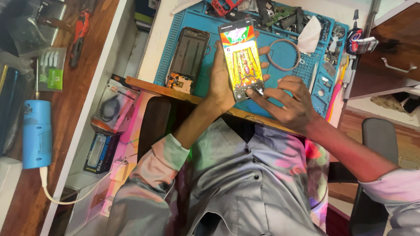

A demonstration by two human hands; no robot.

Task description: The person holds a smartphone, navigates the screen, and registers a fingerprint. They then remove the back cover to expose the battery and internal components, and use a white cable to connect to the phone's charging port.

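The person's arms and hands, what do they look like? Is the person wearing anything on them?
Both hands, the left hand and the right hand, are bare: no gloves, and no rings or watch that I can see. The forearms are bare too. The shirt sleeves are rolled up near the elbows. The shirt is shiny grey with buttons, stained with pink and green colour patches.

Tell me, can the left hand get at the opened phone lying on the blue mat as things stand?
Probably not freely: the left hand holds the lit phone upright, so its grip is taken. The opened phone lies close beside it on the blue mat, uncovered.
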